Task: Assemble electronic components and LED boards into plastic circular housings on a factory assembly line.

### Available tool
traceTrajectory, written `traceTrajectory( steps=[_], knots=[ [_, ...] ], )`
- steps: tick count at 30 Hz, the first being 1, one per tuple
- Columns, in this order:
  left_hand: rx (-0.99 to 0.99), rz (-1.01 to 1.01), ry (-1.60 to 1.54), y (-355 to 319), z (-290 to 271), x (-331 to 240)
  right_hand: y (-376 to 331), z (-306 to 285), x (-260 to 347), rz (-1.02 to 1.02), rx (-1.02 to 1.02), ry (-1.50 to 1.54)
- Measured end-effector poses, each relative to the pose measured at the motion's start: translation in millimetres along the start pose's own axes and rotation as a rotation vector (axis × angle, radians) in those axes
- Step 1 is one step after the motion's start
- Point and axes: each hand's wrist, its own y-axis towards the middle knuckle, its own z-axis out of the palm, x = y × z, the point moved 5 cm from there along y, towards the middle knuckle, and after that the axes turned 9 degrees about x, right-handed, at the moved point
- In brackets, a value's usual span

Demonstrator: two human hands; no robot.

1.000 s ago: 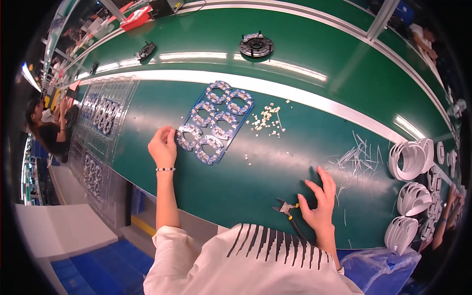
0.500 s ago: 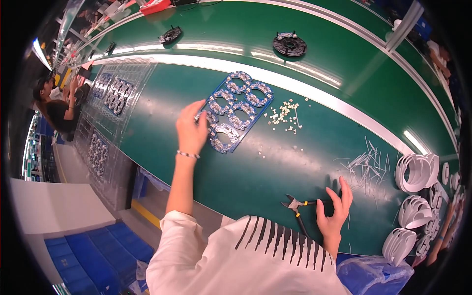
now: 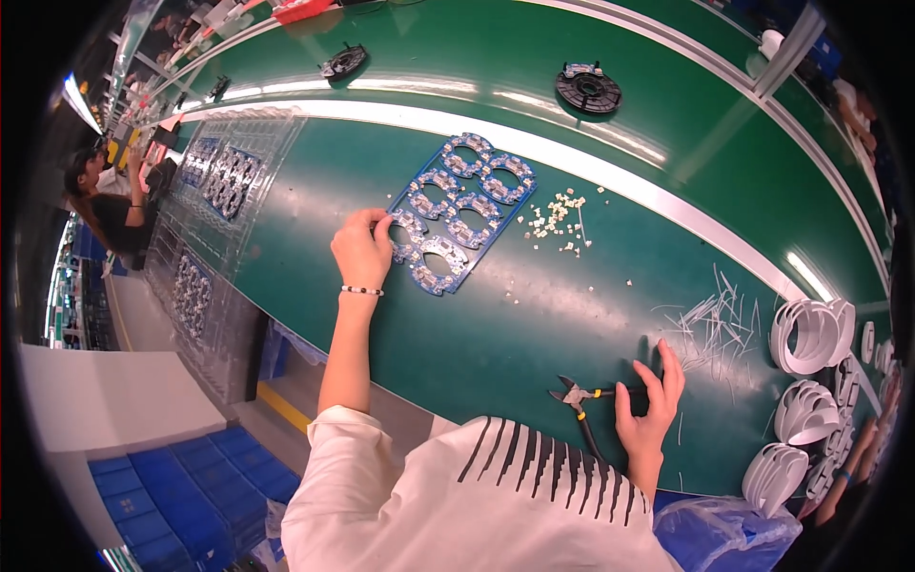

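Note:
A blue panel of ring-shaped circuit boards (image 3: 474, 217) lies flat on the green table. At its left edge my left hand (image 3: 363, 250) is closed, thumb and forefinger pinched on the rim of the panel; the fingertips partly hide the contact. My right hand (image 3: 650, 405) rests farther right with fingers spread and nothing held. Beside its thumb lie diagonal cutters (image 3: 578, 395) with black and yellow handles, jaws apart; one handle runs behind the hand. Small pale bits (image 3: 556, 224) are scattered right of the panel. Past my right hand is a loose heap of thin white strips (image 3: 715, 324).
Stacked white rings (image 3: 803, 336) stand at the table's right end. Clear plastic trays (image 3: 250, 195) with more circuit boards sit at the left. Behind a pale rail, a green belt carries a black round part (image 3: 588, 90) and another black part (image 3: 344, 63). A person (image 3: 112, 205) sits far left.
My left hand's fingers have drawn together at the panel's left edge, the hand shifting slightly left. The black parts on the belt have moved right. My right hand and the cutters stay almost still.

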Motion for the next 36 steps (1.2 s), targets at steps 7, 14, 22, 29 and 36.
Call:
traceTrajectory(
  steps=[7, 14, 22, 29, 36],
  knots=[
    [-0.043, -0.013, 0.020, -6, 0, -7, 0, -2, -1, 0.015, -0.003, -0.004],
    [-0.101, 0.064, -0.046, -11, -2, -10, 1, -1, -2, 0.017, 0.004, 0.009],
    [-0.147, -0.016, -0.019, -14, -1, -5, -1, -2, -2, 0.013, -0.005, 0.007],
    [-0.154, -0.028, -0.057, -13, 0, -5, -1, -2, -4, -0.002, -0.012, 0.019],
    [-0.215, -0.019, -0.225, -10, -2, -1, 2, -3, -1, -0.011, -0.023, 0.024]
  ],
)
